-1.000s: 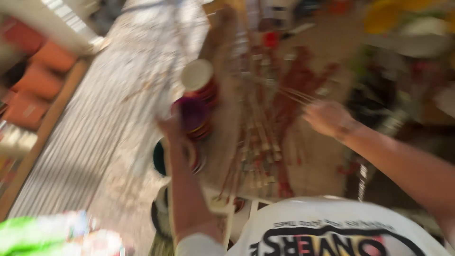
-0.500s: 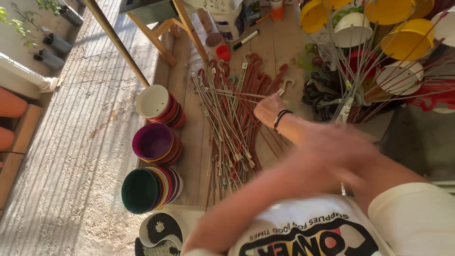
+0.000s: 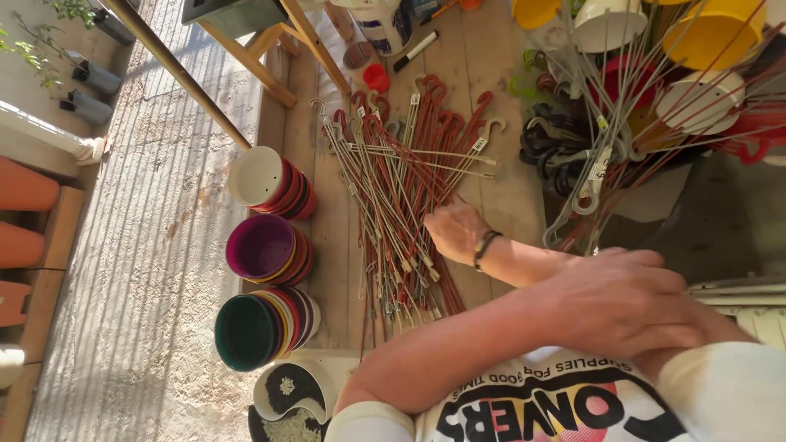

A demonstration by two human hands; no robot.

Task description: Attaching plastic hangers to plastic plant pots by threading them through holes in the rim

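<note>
A loose pile of long red-brown and grey pot-hanger rods (image 3: 393, 188) with hooked ends lies on the wooden bench (image 3: 499, 74). My right hand (image 3: 454, 233), with a dark band on its wrist, rests on the near end of the pile, fingers curled down onto a few rods. My left hand (image 3: 622, 303) reaches across my chest and lies over my right arm near the elbow and the white sleeve (image 3: 720, 385); its fingers are together and blurred. Left of the pile lie three stacks of plastic pots on their sides: a white-fronted one (image 3: 258, 176), a purple one (image 3: 262, 245) and a green one (image 3: 246, 331).
Yellow, white and red pots with hangers attached (image 3: 655, 74) crowd the upper right, next to black hooks (image 3: 548, 143). A red cup (image 3: 376, 78), a marker (image 3: 416, 51) and a white bucket (image 3: 381, 24) stand at the far end. Wooden stand legs (image 3: 270, 57) cross the upper left. Terracotta pots (image 3: 24, 188) line the left.
My left hand has left the pot stacks and swung across to my right arm. My right hand has stayed on the rod pile. My head has tipped, so the view shifted.
</note>
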